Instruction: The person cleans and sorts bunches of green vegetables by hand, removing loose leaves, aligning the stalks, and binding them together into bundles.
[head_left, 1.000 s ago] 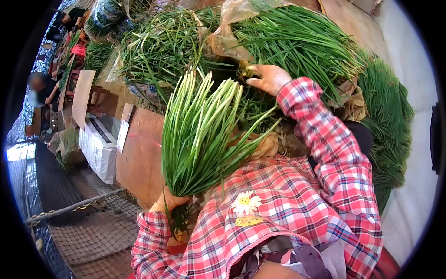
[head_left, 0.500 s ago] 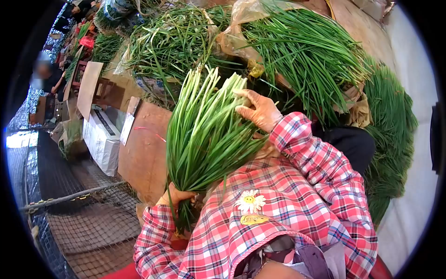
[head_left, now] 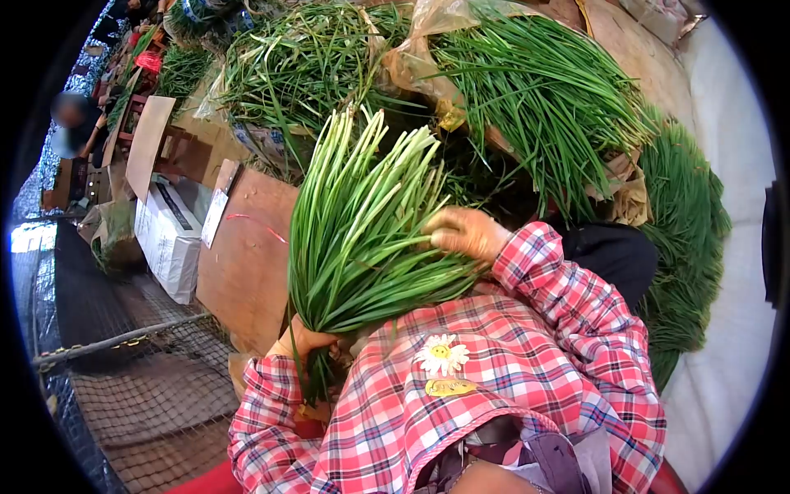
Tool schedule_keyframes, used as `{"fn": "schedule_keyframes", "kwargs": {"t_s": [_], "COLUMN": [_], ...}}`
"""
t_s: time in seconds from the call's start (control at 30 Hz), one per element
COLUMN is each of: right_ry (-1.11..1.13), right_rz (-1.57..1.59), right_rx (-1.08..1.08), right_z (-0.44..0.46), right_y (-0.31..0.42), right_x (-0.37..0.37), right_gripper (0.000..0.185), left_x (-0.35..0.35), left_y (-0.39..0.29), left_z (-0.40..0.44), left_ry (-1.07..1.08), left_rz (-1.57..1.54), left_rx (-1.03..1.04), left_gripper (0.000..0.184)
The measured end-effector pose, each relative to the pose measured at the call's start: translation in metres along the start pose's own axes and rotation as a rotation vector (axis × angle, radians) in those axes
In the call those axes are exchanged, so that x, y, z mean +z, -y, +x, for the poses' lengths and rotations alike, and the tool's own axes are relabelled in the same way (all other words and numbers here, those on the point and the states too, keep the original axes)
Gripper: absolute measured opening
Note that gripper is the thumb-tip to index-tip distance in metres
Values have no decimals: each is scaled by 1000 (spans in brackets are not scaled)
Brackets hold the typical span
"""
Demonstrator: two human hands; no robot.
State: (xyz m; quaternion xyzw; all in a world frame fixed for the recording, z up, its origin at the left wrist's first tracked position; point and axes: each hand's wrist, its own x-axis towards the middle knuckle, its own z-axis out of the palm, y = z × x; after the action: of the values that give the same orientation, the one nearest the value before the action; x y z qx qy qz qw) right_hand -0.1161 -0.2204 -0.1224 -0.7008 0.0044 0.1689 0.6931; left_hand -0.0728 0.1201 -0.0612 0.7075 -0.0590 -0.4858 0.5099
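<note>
A large bunch of Chinese chives (head_left: 370, 222) fans out in front of my chest, pale stem ends up and green leaves down. My left hand (head_left: 306, 337) is wrapped round its lower, leafy part, and some leaf tips hang below the fist. On the bunch's right side, my right hand (head_left: 469, 233) has its fingers curled in at the outer stalks, seemingly pinching a few; the hand is slightly blurred and its fingertips are partly hidden.
Heaps of loose chives (head_left: 288, 70) and a laid-out pile (head_left: 535, 90) lie ahead, with plastic wrap (head_left: 411, 53) between. More chives (head_left: 687, 239) are stacked at right. A brown board (head_left: 247, 255), a white box (head_left: 169, 239) and netting (head_left: 156, 412) are at left. Another person (head_left: 78, 123) is at far left.
My right hand has moved down from the upper stem ends to the bunch's right side, and its fingers have curled in. The left hand keeps its hold; the stalks have spread slightly.
</note>
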Motion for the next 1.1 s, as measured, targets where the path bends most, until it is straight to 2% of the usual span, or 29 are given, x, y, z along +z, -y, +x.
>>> {"fn": "schedule_keyframes", "kwargs": {"t_s": [0.07,0.1,0.13,0.2,0.23,0.27,0.33,0.37,0.4,0.43,0.47,0.53,0.57,0.6,0.67,0.7,0.73,0.77,0.83,0.87,0.93,0.97,1.0,1.07,1.1], "right_ry": [-185,-281,-402,-352,-357,-342,-210,-116,-93,-70,-45,-76,-112,-172,-73,-67,-74,-17,67,159,169,196,197,172,145], "right_rz": [589,683,564,182,69,158,88,158,84,60,37,189,473,601,568,562,475,359,143,179,107,123,129,206,215], "right_rx": [9,-28,141,121,182,305,402,365,411,393,374,406,327,382,494,468,534,537,464,448,285,452,449,376,326], "right_z": [8,14,13,21,26,32,43,46,47,47,48,55,53,53,60,58,63,67,71,67,65,61,60,63,65], "right_y": [0,-6,19,24,33,36,21,12,9,11,13,4,1,1,1,5,5,3,-5,-1,-9,-5,-4,-4,-5], "right_x": [0,-1,-1,-7,-5,-5,-10,-9,-8,-7,-7,-15,-20,-19,-20,-16,-12,-8,-4,-7,-6,-8,-9,-6,-1], "right_gripper": [49,44,44,49,56,57,60,62,60,58,57,52,49,47,51,50,46,45,39,32,27,30,32,34,35], "left_x": [2,2,4,7,7,6,2,1,-1,-2,-3,-5,-6,-6,-10,-13,-12,-10,-6,-9,-17,-18,-21,-18,-7], "left_y": [-8,-7,-10,-18,-13,-5,0,2,4,3,4,7,6,4,5,8,6,3,-7,0,26,33,37,18,-1], "left_z": [-3,-2,-4,-7,-6,-3,-3,-5,-6,-8,-8,-8,-8,-8,-10,-10,-9,-11,-18,-17,-7,-6,-8,-6,-10], "left_ry": [-14,-22,-22,-55,-52,-69,-83,-79,-76,-68,-68,-72,-75,-59,-45,-36,-25,-28,-75,-78,-66,-63,-59,20,-57], "left_rz": [-137,-42,-43,-65,-68,67,201,184,167,75,74,134,131,146,164,274,382,379,203,202,734,687,686,945,784], "left_rx": [-133,-73,-72,-117,-116,-92,-59,-37,-14,-107,-106,-95,-90,-104,-119,-34,49,53,-125,-127,241,241,237,240,105], "left_gripper": [40,37,37,32,32,29,27,25,23,22,22,23,23,23,23,25,27,27,36,36,38,32,32,28,27]}}
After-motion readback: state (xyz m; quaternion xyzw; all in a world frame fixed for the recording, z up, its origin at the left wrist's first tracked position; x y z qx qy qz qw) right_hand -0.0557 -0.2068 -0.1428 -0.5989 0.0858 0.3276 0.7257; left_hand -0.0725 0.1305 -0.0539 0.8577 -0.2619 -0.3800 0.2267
